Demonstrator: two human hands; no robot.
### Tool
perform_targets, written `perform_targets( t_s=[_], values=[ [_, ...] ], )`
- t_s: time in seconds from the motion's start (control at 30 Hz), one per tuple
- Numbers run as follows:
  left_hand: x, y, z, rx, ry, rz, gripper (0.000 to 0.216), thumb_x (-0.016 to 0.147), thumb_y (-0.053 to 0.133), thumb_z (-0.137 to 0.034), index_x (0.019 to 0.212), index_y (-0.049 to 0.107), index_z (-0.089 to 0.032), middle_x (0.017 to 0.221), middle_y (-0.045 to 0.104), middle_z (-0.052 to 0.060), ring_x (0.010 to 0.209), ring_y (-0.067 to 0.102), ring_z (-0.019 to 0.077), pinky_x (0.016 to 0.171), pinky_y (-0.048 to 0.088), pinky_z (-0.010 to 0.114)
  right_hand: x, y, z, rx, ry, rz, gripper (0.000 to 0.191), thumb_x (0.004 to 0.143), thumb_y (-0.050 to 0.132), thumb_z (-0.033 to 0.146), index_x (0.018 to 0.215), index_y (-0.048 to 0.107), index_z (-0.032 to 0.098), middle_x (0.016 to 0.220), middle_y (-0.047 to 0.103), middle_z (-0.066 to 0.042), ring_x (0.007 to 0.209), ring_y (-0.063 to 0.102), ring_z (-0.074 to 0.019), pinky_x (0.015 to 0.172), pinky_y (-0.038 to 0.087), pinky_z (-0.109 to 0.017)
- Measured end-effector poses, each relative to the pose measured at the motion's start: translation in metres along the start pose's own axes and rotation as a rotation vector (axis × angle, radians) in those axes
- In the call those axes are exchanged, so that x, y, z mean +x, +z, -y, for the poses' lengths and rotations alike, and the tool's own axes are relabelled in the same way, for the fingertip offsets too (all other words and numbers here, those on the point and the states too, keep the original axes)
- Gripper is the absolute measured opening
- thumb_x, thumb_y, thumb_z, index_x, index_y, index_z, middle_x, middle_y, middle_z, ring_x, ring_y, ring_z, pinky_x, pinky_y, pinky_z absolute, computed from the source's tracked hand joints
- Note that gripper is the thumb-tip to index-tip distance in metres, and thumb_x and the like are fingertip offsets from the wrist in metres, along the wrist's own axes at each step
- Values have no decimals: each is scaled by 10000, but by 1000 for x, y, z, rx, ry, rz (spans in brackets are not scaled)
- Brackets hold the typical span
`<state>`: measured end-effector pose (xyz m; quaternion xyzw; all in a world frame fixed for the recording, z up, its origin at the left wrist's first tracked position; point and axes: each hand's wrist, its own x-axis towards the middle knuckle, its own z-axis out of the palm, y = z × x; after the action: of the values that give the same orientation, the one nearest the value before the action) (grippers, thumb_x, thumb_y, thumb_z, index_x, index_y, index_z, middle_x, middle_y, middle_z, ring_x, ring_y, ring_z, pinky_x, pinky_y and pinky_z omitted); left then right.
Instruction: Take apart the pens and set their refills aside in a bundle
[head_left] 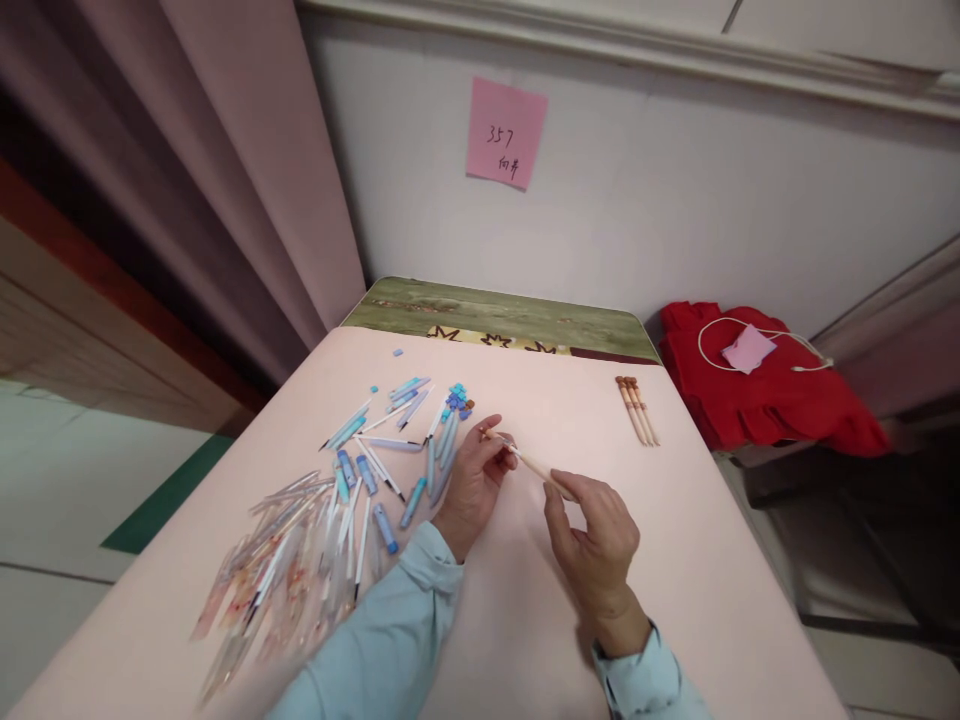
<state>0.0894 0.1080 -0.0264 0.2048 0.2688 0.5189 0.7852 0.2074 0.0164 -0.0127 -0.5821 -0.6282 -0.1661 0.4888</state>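
Observation:
Both hands hold one thin tan pen (pixel 534 466) over the pink table (pixel 675 560). My left hand (pixel 474 482) pinches its far end with closed fingers. My right hand (pixel 592 540) grips the near end between thumb and fingers. To the left of my left hand lies a heap of blue and white pen parts (pixel 390 450), with small blue caps (pixel 459 398) at its far edge. Nearer me, at the left, lie clear plastic sleeves (pixel 262 570). A few finished tan pens (pixel 637 410) lie side by side at the far right of the table.
A green wooden board (pixel 502 312) lies past the table against the wall, under a pink note (pixel 505 132). A red cloth (pixel 772 390) with a white cord and a pink slip sits on a seat to the right. A curtain (pixel 247 170) hangs at left.

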Motion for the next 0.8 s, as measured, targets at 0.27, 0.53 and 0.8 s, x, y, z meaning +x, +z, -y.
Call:
perform_targets(
  t_s=[0.27,0.53,0.8],
  values=[
    [-1,-1,3,32,30,31,399,737,742,-183,1105,590,-157,777,627,-2,615,559,88,609,443,215,-3,4,-2,31,80,25,114,887,622,170,983,671,204,838,735,-45,737,686,-173,695,532,-304],
    [-1,-2,4,-88,-67,82,146,740,752,-137,853,659,-133,794,624,-4,620,570,61,608,478,181,-4,4,-1,65,132,44,97,885,618,185,956,681,205,831,728,-38,746,677,-165,710,531,-298],
    [-2,-4,7,-154,-176,55,157,738,778,-184,842,690,-107,764,646,9,610,591,70,599,518,184,-5,4,-2,52,128,17,62,892,641,203,949,665,207,810,723,-34,721,671,-164,696,530,-295]
  ],
)
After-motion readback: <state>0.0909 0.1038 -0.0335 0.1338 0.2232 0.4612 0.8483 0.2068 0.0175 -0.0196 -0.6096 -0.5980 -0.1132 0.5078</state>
